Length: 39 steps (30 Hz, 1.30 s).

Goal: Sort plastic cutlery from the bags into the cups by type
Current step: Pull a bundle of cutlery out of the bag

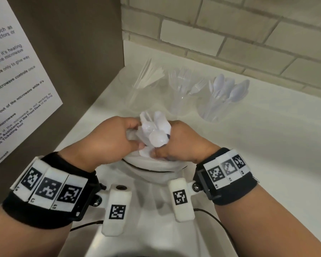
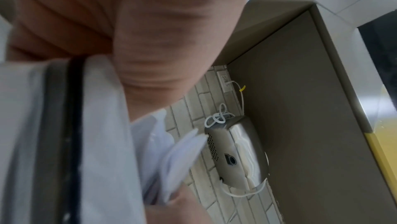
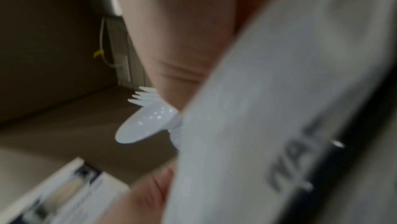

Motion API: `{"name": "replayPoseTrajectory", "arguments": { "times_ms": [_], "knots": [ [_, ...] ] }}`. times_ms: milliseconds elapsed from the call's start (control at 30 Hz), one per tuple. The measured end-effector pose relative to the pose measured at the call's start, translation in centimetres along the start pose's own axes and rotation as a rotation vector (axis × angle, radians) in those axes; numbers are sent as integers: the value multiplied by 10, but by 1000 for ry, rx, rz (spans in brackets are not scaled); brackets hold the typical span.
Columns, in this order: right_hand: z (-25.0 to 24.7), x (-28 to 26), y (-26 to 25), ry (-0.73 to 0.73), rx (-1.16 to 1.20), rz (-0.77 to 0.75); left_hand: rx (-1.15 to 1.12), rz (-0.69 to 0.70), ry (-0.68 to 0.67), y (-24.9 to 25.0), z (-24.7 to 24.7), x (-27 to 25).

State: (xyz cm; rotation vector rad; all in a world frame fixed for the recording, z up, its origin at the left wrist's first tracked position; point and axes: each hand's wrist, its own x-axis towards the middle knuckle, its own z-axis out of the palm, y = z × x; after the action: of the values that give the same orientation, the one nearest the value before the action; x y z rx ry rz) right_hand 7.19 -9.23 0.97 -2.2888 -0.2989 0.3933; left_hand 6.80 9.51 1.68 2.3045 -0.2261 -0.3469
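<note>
In the head view both hands meet over the counter's near edge around a white plastic bag (image 1: 152, 168) with black print. A bundle of white cutlery (image 1: 154, 130) sticks up out of it. My left hand (image 1: 132, 135) grips the bag's left side, and my right hand (image 1: 166, 145) grips its right side. In the right wrist view a spoon bowl (image 3: 146, 125) and fork tines (image 3: 144, 97) poke past the bag (image 3: 279, 109). Three clear cups stand behind: knives (image 1: 143, 84), forks (image 1: 185, 89), spoons (image 1: 222, 95).
The white counter (image 1: 258, 154) runs to a pale brick wall (image 1: 230, 43). On the left a brown cabinet panel (image 1: 85, 52) carries a printed notice (image 1: 17, 80). The left wrist view shows a steel appliance (image 2: 236, 156) with a white cord and a wall socket (image 2: 223, 81).
</note>
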Motion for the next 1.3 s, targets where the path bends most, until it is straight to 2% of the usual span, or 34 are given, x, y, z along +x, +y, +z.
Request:
{"name": "replayPoseTrajectory", "arguments": {
  "times_ms": [133,367,467,567,633,800,867,967,1033,1067,1133,1200,1300],
  "knots": [
    [-15,-4,3,81,355,33,188,-50,12,-6,-5,1],
    [-7,0,5,109,338,18,283,-50,40,-3,1,-1],
    [-3,1,2,153,378,-1,278,-13,-45,-2,-1,-3],
    [-1,4,0,195,419,11,227,-45,-106,5,-6,-8],
    [1,6,-1,207,457,12,161,5,-6,11,-6,-9],
    [4,5,0,137,463,-38,55,145,396,10,1,-1],
    [8,5,0,117,490,-44,23,174,483,11,4,1],
    [14,7,-5,159,541,-26,-28,192,505,14,6,2],
    [7,6,-11,220,720,-15,-173,193,478,17,5,1],
    [-1,5,-16,245,850,-27,-322,186,464,19,5,1],
    [-21,5,-27,307,1057,-91,-776,97,400,25,3,3],
    [-39,8,-41,369,1168,-188,-1183,-115,197,30,0,9],
    [-50,15,-61,393,1204,-299,-1436,-435,-144,40,-2,18]
  ]
}}
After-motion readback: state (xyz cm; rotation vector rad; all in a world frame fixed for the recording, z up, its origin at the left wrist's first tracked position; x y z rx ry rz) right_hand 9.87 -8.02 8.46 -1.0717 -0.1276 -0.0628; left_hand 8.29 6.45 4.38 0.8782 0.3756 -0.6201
